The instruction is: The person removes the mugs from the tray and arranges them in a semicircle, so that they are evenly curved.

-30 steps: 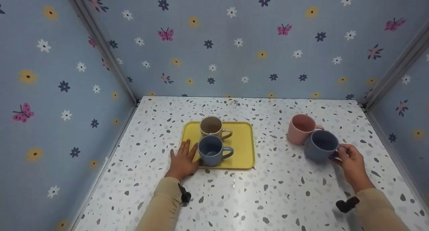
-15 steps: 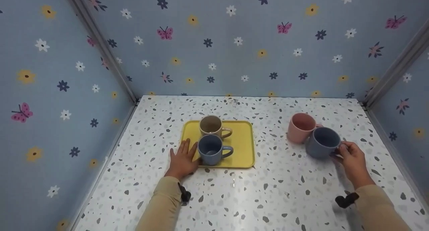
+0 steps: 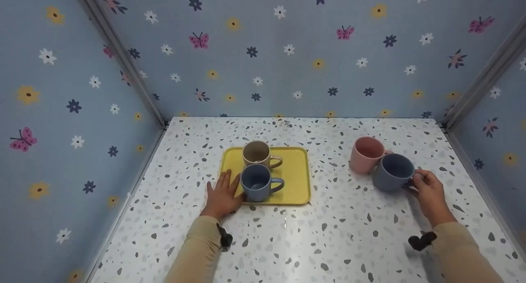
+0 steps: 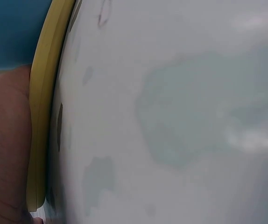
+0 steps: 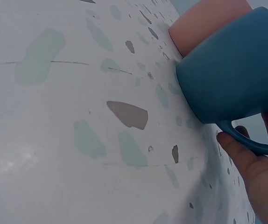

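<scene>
My right hand (image 3: pixel 428 196) pinches the handle of a blue mug (image 3: pixel 392 174), which stands upright on the right side of the table. In the right wrist view, fingers and thumb are at the blue handle (image 5: pixel 246 141). A pink mug (image 3: pixel 365 157) sits right behind and to the left of it, overlapped by it. On the yellow tray (image 3: pixel 296 176), a second blue mug (image 3: pixel 255 188) stands in front of a beige mug (image 3: pixel 251 155), both handles pointing right. My left hand (image 3: pixel 222 199) rests with spread fingers on the tray's front left corner, its thumb close to that blue mug.
The speckled white table (image 3: pixel 320 238) lies beneath everything. A blue flowered wall (image 3: pixel 304 40) rises at the back, with similar panels at left and right. Black wrist straps (image 3: pixel 422 241) show at both sleeves.
My right hand and its blue mug have shifted slightly away from me, beside the pink mug. My left hand, the tray and its mugs stay in place; the head view has drifted slightly.
</scene>
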A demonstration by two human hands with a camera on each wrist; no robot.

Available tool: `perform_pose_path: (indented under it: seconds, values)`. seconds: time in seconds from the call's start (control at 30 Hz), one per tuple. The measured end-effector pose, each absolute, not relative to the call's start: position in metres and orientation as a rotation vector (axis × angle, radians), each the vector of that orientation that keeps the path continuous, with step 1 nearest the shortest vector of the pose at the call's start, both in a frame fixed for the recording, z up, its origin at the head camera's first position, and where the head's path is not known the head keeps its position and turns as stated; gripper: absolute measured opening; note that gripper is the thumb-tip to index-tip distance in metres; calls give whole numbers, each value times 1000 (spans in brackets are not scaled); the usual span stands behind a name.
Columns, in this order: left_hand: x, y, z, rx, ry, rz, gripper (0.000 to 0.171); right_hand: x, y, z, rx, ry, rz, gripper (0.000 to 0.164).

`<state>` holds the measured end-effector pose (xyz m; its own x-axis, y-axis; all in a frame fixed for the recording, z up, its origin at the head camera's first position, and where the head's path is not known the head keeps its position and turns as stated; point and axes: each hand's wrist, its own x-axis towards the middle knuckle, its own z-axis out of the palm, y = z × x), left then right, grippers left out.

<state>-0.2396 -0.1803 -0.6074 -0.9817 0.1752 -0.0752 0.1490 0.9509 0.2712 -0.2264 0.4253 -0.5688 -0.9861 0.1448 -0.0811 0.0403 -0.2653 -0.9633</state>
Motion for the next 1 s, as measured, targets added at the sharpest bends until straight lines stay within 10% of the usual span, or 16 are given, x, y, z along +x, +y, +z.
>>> perform_pose_path:
  seconds: [1.0]
  values:
    - [-244,-182,-614,243,2967,389,75,-250,367,-506,-316,-2005,1905,31]
